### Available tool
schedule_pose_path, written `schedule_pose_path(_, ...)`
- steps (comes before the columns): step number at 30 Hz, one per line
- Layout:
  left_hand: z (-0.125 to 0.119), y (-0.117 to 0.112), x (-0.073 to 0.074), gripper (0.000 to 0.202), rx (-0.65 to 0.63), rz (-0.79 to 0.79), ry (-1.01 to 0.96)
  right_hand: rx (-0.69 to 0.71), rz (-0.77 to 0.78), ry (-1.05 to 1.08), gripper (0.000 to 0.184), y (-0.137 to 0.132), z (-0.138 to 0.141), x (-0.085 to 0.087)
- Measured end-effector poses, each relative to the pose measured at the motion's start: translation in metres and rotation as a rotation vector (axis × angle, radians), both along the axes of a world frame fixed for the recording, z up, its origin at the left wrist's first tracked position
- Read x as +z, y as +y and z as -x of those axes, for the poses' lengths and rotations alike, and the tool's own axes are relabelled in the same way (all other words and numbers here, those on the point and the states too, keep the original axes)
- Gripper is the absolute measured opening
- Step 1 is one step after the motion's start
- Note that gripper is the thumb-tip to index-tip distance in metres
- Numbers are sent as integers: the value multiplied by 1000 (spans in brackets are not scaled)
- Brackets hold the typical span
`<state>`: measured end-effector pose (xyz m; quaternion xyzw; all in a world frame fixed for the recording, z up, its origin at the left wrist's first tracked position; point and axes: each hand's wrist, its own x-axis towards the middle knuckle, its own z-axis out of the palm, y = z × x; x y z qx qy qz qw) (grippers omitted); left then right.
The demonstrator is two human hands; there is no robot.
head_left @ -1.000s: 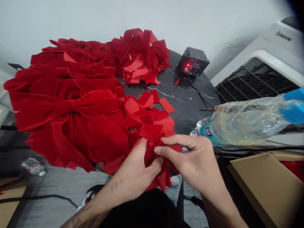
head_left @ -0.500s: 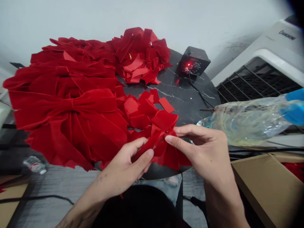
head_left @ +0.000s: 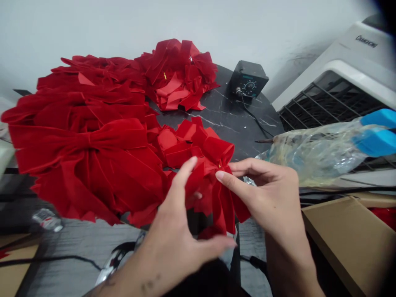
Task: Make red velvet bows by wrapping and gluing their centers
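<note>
Right hand (head_left: 272,202) pinches red bow (head_left: 223,206), left hand (head_left: 179,233) spread

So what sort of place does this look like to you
Probably a small workshop or craft workroom: red bows are heaped on a dark marbled table, beside a corded black dial box, with a cardboard box at the right.

Red bow (head_left: 218,152); blk/wht marbled tbl (head_left: 227,120)
</note>
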<state>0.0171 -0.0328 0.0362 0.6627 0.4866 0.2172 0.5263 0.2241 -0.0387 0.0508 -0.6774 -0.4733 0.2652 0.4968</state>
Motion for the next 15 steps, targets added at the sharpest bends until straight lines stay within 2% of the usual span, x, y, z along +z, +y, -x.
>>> schedule_pose_path(1, -9, -5, -1, 121, 23, -73, -16, -27, -7, -16, 13, 0, 1, 0)
schedule_pose_path(2, -16, -8, -3, 105, 53, -146, -14, -46, -11, -26, 13, 0, 2, -1)
schedule_pose_path(5, -25, -7, -8, 30, 92, -246, 12, -62, -16, -23, 13, -2, 1, -1)
schedule_pose_path(6, -23, -3, -9, 20, 79, -215, -9, -54, -12, -11, 12, -3, 0, -1)
schedule_pose_path(10, -5, 17, -16, 40, -6, 53, -139, 11, 5, 57, 9, -6, -9, -2)
schedule_pose_path(15, 13, 24, -22, 49, -148, 285, -96, 62, 19, 146, 10, -8, -13, -6)
